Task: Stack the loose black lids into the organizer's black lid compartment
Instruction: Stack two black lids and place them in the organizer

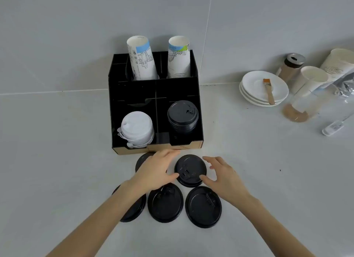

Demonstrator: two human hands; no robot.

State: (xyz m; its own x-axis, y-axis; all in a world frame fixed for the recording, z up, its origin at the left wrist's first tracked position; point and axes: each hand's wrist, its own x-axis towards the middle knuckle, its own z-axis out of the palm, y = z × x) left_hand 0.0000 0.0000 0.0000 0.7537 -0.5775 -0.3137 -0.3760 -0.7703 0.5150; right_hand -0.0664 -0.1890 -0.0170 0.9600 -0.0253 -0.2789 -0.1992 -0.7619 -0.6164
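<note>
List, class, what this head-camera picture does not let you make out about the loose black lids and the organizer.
- Far-left loose lid: mostly hidden by the left hand.
- Near-left lid: partly covered by the left forearm.
- Centre lid: one or several, unclear; both hands' grip unclear, right hand.
- Black lid stack: count blurred.
- Organizer middle compartments: too dark.

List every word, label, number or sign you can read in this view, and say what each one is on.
No text can be read here.
Left paper cup: line drawings and a small mark at the rim, too blurred to read.
Right paper cup: printed drawings, no legible words.
Organizer: faint marking on its front wooden edge, too small to read.
Black lids: embossed shapes only, unreadable.
Far-right cup: faint print, unreadable.
</note>
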